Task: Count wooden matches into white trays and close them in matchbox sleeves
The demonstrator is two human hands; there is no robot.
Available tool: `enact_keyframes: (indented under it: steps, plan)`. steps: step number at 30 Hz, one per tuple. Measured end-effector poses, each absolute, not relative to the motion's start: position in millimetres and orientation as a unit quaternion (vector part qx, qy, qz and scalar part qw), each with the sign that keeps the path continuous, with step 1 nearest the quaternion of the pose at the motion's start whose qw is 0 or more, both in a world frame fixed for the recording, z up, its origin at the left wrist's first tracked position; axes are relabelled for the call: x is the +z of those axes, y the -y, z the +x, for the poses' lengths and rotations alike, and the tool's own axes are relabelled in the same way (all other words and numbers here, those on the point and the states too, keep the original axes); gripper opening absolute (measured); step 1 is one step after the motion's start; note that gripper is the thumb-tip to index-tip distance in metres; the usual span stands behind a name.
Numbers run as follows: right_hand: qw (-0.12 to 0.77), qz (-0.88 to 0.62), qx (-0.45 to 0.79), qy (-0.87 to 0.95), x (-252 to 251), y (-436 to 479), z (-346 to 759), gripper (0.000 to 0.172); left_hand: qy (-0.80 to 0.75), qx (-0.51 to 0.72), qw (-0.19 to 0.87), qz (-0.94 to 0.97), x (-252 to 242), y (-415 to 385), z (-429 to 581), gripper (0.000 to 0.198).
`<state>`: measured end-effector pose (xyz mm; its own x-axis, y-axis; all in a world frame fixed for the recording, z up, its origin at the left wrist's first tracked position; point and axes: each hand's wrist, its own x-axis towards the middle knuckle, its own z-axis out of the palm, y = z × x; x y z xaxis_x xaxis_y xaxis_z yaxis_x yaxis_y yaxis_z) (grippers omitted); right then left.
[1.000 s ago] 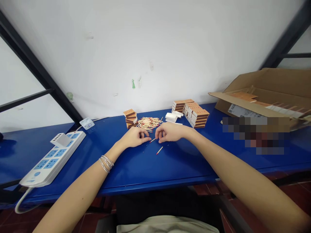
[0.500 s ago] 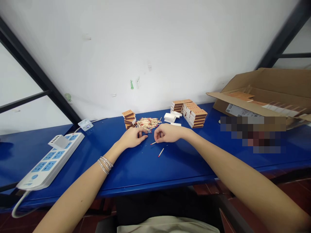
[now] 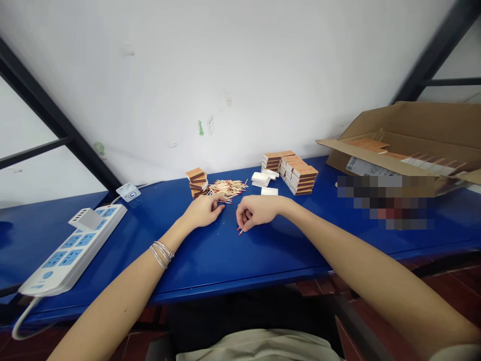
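The right hand (image 3: 255, 212) is closing over the two red-tipped matchsticks (image 3: 239, 231) that were lying apart on the blue worktable (image 3: 233, 286) a moment ago. Its fingers are drawn together and curled, and the red heads are poking out just below the fingertips; no loose match now shows on the bare surface beyond them. The left hand (image 3: 203, 211) is resting palm-down with its fingers loosely curled, its fingertips reaching the edge of the pile of loose matches (image 3: 227, 190). Whether those fingers are pinching anything, the view does not show. Around the pile, the work area is holding a stack of orange matchboxes (image 3: 197, 182), white box trays (image 3: 260, 179), and a larger block of orange matchboxes (image 3: 300, 179) — all standing just beyond the hands.
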<state>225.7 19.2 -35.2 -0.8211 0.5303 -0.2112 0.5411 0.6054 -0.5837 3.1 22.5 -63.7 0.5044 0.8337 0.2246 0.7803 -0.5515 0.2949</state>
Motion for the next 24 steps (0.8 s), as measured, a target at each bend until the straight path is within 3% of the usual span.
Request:
enact_keyframes:
  steps: [12, 17, 24]
  plan:
    - [-0.09, 0.354, -0.309, -0.878, -46, -21, 217, 0.004, -0.448, 0.179, 0.099, 0.87, -63, -22, 3, 0.01]
    - [-0.128, 0.371, -0.275, -0.878, -49, -20, 215, 0.026, -0.435, 0.189, 0.075, 0.877, -64, -24, 0, 0.008]
    - [-0.099, 0.369, -0.249, -0.89, -48, -19, 212, 0.01, -0.431, 0.171, 0.062, 0.884, -68, -26, -1, 0.01]
